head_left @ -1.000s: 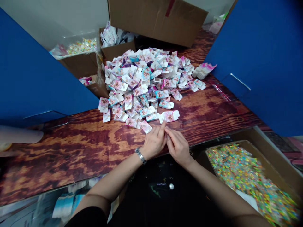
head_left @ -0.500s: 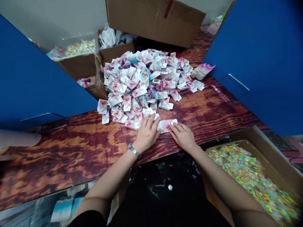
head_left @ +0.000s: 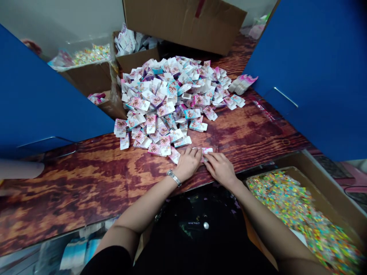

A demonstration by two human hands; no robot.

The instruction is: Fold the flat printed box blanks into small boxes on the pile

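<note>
Both my hands lie close together at the near edge of a scattered pile of flat white-and-pink printed cartons (head_left: pixel 169 103). My left hand (head_left: pixel 187 164), with a metal link watch on its wrist (head_left: pixel 174 178), has its fingertips on the left end of one flat carton (head_left: pixel 207 150). My right hand (head_left: pixel 220 170) presses on the same carton from the right. Most of that carton is hidden under my fingers. Another loose carton (head_left: pixel 174 155) lies just beyond my left hand.
The pile sits on a wood-grain table (head_left: pixel 86 172). A cardboard tray of small colourful pieces (head_left: pixel 298 214) stands at the right, blue panels (head_left: pixel 48 95) flank the table, and cardboard boxes (head_left: pixel 183 19) stand behind. Another person's forearm (head_left: pixel 17 169) enters at the left.
My hands have drawn closer together over the flat carton since the earlier frames, covering more of it. The view has shifted slightly.
</note>
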